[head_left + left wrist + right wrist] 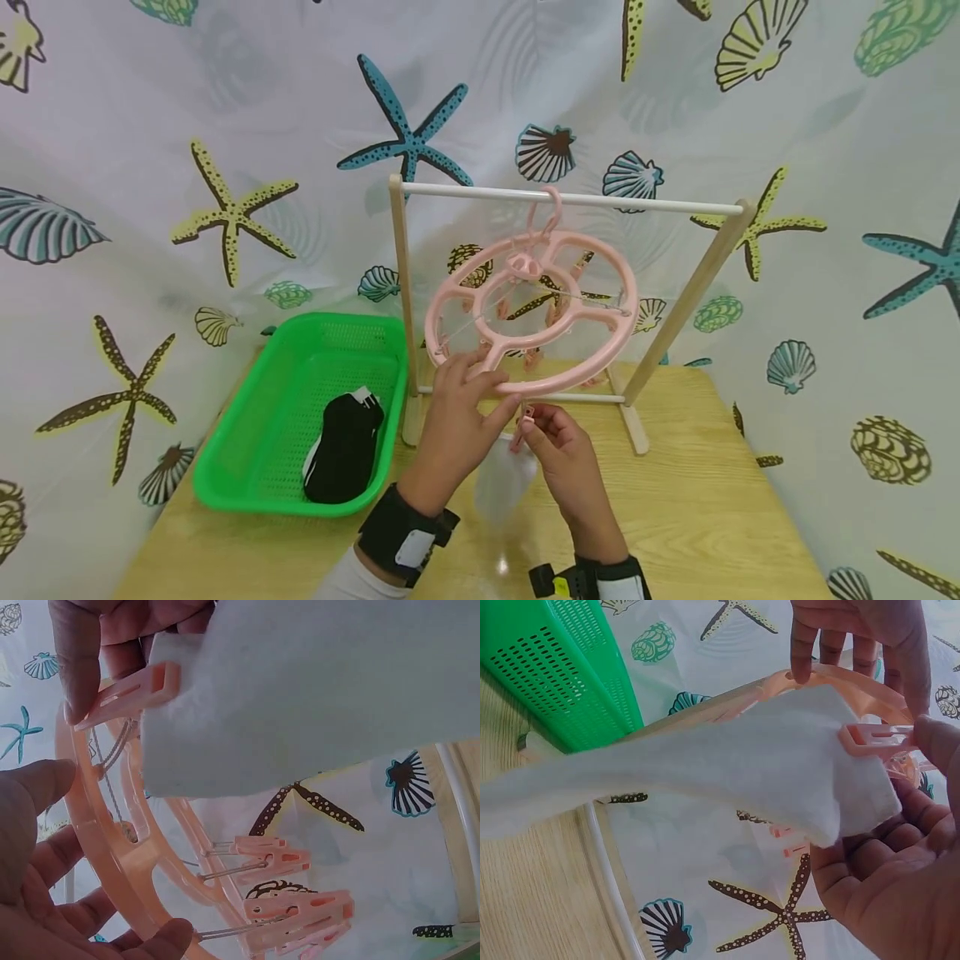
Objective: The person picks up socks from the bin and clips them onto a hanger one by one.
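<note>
A pink round clip hanger (562,383) hangs by its hook from a white rail. My left hand (461,417) grips the front of its rim, thumb on the near side. Just below, my right hand (558,454) pinches a pink clothes peg (131,696) at its end. The peg sits over the edge of a white sock-like cloth (705,761), which dangles down toward the table. Some of my right fingers are behind the cloth, partly hidden. More pink pegs (300,915) hang from the hanger on short cords.
A green basket (225,467) stands on the left of the wooden table (690,500), with black and white socks (345,450) inside. The rack's wooden posts (686,304) flank the hanger. A sea-patterned sheet (300,67) covers the walls behind.
</note>
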The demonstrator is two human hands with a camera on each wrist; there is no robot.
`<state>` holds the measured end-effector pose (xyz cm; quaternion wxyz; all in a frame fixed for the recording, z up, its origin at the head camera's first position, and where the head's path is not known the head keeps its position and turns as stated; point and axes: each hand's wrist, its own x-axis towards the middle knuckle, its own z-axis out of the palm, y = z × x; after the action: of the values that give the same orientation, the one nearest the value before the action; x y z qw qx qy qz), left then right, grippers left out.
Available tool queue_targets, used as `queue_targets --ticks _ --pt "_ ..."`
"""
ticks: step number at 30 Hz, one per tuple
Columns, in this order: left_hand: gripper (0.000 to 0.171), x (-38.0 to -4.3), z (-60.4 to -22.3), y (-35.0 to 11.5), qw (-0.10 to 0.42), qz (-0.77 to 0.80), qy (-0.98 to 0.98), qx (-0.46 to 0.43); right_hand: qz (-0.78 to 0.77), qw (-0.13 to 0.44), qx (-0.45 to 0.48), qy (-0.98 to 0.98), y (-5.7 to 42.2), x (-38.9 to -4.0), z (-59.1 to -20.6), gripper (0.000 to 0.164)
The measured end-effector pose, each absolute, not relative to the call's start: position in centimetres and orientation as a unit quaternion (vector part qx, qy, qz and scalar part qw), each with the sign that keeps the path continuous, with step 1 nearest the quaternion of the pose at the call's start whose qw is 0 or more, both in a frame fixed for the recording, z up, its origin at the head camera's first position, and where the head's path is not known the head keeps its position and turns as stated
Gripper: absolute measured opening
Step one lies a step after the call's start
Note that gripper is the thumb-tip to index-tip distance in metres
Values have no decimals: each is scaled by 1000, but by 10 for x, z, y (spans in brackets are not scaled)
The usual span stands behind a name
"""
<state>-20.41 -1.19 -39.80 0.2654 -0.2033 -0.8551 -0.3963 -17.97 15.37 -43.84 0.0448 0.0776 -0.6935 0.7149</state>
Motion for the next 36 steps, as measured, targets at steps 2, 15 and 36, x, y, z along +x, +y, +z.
queue_targets --ticks 2,15,36 --pt "25 -205 -399 -13 268 -407 -849 -203 711 44 81 -697 154 -179 -438 29" --pt "26 -198 -393 -15 282 -379 -861 -190 704 50 61 -706 151 -174 -438 26" --pt "33 -198 -392 -21 301 -395 -841 -216 696 74 91 -708 149 -173 -432 26"
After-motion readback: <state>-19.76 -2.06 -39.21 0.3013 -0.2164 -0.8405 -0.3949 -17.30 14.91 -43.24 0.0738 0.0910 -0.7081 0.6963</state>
